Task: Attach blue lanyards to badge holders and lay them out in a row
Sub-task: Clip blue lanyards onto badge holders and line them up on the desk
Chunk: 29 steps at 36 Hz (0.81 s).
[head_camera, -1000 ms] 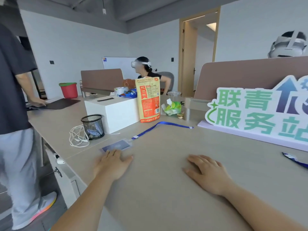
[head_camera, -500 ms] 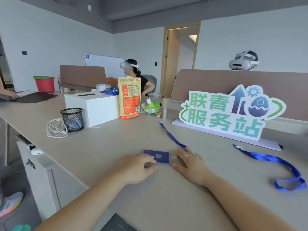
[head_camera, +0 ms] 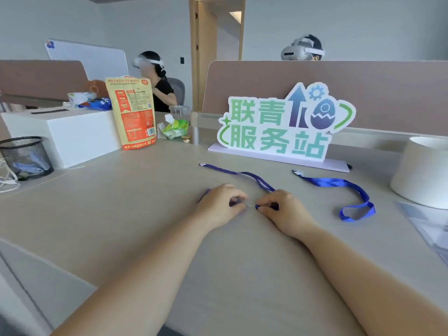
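Pinching at mid-worktop, the left hand (head_camera: 219, 206) is covering a badge holder (head_camera: 205, 193), its fingers (head_camera: 238, 198) curled together on it, while the right hand (head_camera: 283, 209) is clamping the near end of a blue lanyard (head_camera: 244, 175) trailing toward the far edge. A second lanyard (head_camera: 339, 187) is lying loose nearer the right edge, before the sign (head_camera: 278, 124).

Standing sign (head_camera: 278, 127) beyond fingers, on desk: green characters 联青 over 服务站, beside blue arrow, gear, cracked-egg emblem. Orange-yellow pouch (head_camera: 132, 112) farther left of fingers: printed panels, small code square, text too small to read. No other legible text.
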Motion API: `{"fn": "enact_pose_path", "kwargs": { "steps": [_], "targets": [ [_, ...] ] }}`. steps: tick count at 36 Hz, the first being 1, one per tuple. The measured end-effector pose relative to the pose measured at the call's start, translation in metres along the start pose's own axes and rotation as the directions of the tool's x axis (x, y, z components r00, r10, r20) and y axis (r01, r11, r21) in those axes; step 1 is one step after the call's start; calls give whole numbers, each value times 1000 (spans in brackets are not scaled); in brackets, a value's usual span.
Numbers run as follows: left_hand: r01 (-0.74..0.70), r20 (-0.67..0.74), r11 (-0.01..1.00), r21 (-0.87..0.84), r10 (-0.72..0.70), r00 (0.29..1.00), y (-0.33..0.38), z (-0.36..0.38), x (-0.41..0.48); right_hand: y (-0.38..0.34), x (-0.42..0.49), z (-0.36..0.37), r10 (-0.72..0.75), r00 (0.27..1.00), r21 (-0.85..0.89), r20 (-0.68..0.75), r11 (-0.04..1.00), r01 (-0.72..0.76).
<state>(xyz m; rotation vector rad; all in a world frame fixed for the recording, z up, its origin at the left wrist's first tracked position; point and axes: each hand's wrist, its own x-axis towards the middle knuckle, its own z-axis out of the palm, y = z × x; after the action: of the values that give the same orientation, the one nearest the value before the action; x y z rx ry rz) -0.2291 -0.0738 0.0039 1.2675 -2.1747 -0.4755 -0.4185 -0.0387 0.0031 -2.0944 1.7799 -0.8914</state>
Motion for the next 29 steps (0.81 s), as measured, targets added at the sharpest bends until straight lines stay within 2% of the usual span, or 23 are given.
{"fn": "enact_pose_path", "kwargs": {
  "steps": [8,15,22,29],
  "targets": [
    [27,-47,999,21,-26,999,0,5,4,0,3,3,12,1000,-48,-10,999,-12],
    [65,-52,990,128,-59,997,5,5,6,-2,1,3,25,1000,-50,-8,998,-25],
    [177,-112,974,143,-161,980,16,6,6,-4,0,5,7,1000,-114,-19,993,-9],
    [288,1,953,96,-290,957,24,-2,16,-5,-1,6,3,1000,-132,-23,991,-6]
  ]
}}
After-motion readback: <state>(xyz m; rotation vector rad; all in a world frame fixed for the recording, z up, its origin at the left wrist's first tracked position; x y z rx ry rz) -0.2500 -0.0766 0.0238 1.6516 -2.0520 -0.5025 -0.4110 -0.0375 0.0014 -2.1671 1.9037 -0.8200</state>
